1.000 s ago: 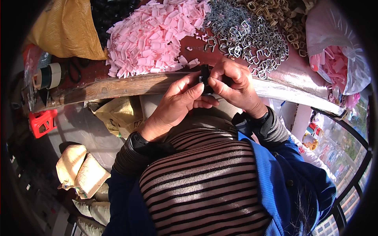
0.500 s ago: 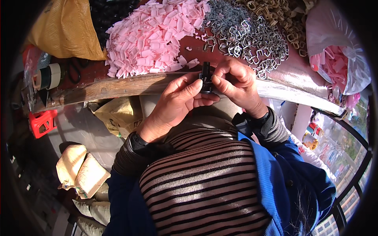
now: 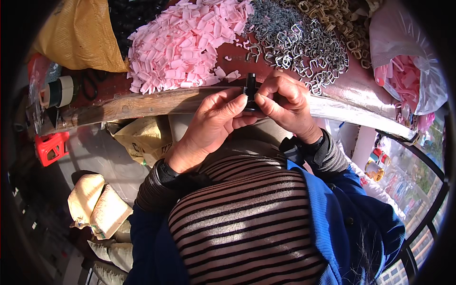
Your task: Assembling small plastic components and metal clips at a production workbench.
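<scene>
My left hand [image 3: 213,116] holds a small black plastic piece [image 3: 251,80] at the table's front edge, thumb on its near side and fingers curled beneath. A narrow upright part of it sticks up between my hands. My right hand [image 3: 287,102] closes on the same piece from the right, with thumb and forefinger pinching at its side. The fingers cover most of the lower part, so I cannot make out whether a smaller part sits in the pinch. Beyond my hands lie a heap of flat pink plastic pieces [image 3: 185,45] and a heap of U-shaped silver metal pieces [image 3: 308,52].
Small grey metal parts [image 3: 270,23] and brass-coloured metal loops [image 3: 327,14] lie farther back. A yellow woven sack [image 3: 78,35] stands far left, a clear bag of pink parts [image 3: 406,80] at right. Below left are a red stool [image 3: 51,148] and tan sacks [image 3: 97,206].
The upright part of the black piece has shifted slightly right. My right thumb and fingers have closed in against it, and both hands are nearer together.
</scene>
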### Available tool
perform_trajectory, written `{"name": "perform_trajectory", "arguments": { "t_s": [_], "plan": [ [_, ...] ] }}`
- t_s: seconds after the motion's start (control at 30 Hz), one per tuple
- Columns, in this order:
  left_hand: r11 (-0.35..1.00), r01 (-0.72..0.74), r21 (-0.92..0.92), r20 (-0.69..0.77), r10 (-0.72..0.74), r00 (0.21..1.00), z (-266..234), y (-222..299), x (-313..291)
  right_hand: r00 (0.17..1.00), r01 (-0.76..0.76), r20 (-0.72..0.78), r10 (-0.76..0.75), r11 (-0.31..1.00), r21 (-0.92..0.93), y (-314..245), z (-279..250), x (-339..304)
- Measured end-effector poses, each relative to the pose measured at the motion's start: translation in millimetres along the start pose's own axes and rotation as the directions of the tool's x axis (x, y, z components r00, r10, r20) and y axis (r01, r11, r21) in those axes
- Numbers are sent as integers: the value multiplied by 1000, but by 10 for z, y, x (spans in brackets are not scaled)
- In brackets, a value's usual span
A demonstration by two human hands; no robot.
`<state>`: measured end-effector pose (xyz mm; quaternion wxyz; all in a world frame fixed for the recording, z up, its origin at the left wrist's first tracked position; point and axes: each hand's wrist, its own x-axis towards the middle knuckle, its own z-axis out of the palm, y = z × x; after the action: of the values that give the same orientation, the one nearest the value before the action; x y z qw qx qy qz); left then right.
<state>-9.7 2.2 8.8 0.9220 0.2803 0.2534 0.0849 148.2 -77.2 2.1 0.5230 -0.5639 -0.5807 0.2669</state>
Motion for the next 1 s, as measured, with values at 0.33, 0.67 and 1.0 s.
{"name": "perform_trajectory", "arguments": {
  "t_s": [0.33, 0.67, 1.0],
  "plan": [
    [1000, 11, -27, 26, -10, 1000, 14, 21, 12, 938, -341, 81, 337, 857, 385, 11, -22, -2],
    [1000, 16, -14, 6, -16, 1000, 7, 16, -2, 997, -68, 44, 66, 997, 34, 11, -26, 22],
    [1000, -11, -17, -37, 10, 999, -12, -40, -19, 985, 165, 71, -159, 983, -83, -14, 17, -28]
  ]
}}
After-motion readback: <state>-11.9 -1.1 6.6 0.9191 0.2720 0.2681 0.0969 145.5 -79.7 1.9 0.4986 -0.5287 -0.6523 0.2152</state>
